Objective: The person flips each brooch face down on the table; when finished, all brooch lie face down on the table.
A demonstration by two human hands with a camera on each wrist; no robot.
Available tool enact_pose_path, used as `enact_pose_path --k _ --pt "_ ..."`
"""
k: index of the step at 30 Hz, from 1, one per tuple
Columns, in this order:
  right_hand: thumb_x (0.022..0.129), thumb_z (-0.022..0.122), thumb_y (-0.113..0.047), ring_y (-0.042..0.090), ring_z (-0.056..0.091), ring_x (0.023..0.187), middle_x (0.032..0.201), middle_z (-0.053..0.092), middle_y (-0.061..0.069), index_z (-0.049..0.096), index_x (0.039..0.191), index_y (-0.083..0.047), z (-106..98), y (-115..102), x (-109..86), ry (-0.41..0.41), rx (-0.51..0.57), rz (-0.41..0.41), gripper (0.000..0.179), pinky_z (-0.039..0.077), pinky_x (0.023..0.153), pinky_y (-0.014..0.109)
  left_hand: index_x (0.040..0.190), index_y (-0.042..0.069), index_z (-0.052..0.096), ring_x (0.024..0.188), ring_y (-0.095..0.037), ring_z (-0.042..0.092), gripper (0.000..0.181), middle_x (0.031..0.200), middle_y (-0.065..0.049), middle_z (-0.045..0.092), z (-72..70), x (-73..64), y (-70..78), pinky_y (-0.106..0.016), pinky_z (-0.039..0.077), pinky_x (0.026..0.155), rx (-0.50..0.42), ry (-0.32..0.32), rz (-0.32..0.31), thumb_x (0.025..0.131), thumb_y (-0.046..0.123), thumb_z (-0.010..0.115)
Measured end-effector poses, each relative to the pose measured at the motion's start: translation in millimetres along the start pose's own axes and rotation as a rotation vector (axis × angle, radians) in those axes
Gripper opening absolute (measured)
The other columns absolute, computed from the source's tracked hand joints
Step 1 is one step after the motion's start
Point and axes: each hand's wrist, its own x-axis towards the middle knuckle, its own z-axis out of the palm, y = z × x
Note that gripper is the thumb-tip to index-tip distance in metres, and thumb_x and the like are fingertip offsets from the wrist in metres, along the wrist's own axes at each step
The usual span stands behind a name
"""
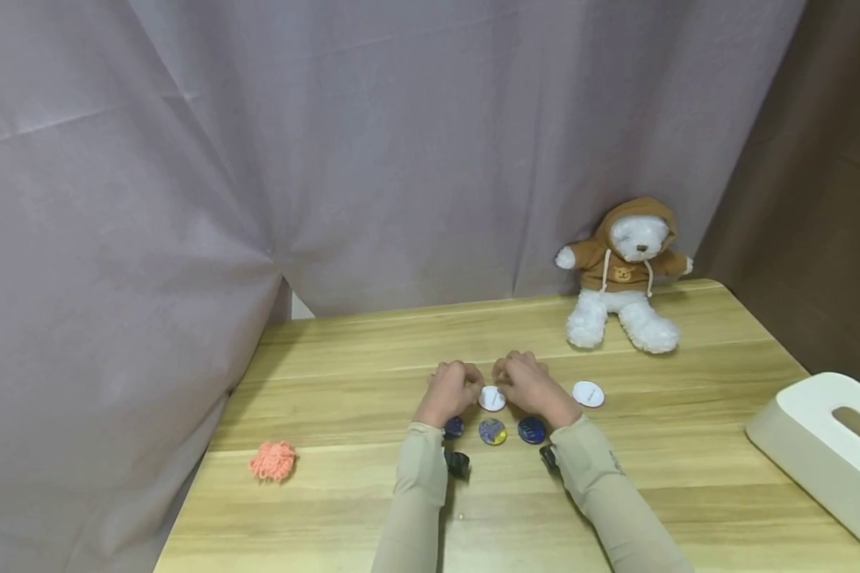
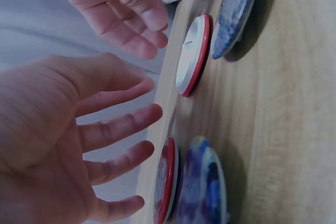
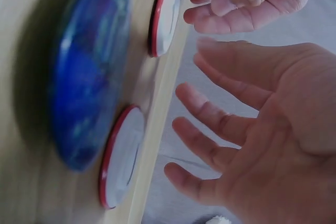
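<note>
My left hand [image 1: 447,394] and right hand [image 1: 533,387] hover on either side of a white, red-rimmed round disc [image 1: 492,398]. The wrist views show both hands' fingers loosely bent and apart, holding nothing. Nearer me lie a dark blue disc [image 1: 454,428], a blue-and-yellow patterned disc [image 1: 493,431] and a glossy blue disc [image 1: 532,430]. Another white disc [image 1: 588,394] rests to the right of my right hand. Close to my left fingers in the left wrist view is a further red-rimmed disc [image 2: 166,187], mostly hidden by that hand in the head view.
A coral yarn bundle [image 1: 273,461] lies at the left of the wooden table [image 1: 344,517]. At the back right sits a white teddy bear [image 1: 623,274] in a brown hoodie. A white box with a slot [image 1: 824,446] stands at the right edge. Grey curtain hangs behind.
</note>
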Motion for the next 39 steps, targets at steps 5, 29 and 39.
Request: enact_pose_path --k 5,29,39 --pt "0.088 0.069 -0.003 0.038 0.058 0.1 0.102 0.067 0.014 0.07 0.105 -0.002 -3 -3 9.2 0.039 0.034 -0.017 0.017 0.042 0.085 0.06 0.111 0.004 0.073 0.072 -0.011 0.064 0.021 0.082 -0.003 0.074 -5.4 3.3 -3.5 -0.039 0.05 0.088 -0.126 0.04 0.006 0.094 0.01 0.064" --pt "0.078 0.077 0.003 0.036 0.062 0.1 0.103 0.07 0.017 0.068 0.111 0.003 7 -35 33.5 -0.059 0.077 -0.079 0.034 0.039 0.089 0.057 0.117 -0.002 0.069 0.108 -0.028 0.065 0.034 0.115 -0.015 0.071 -24.3 -15.4 -32.7 -0.039 0.052 0.093 -0.183 0.087 -0.038 0.089 -0.012 0.054" --pt "0.07 0.082 0.002 0.027 0.059 0.089 0.09 0.068 0.007 0.071 0.108 -0.001 23 -46 36.5 -0.11 0.041 -0.05 0.039 0.041 0.086 0.053 0.112 -0.001 0.072 0.104 -0.03 0.066 0.045 0.111 -0.015 0.073 -29.2 -25.2 -46.7 -0.042 0.051 0.094 -0.094 0.062 -0.041 0.074 -0.022 0.06"
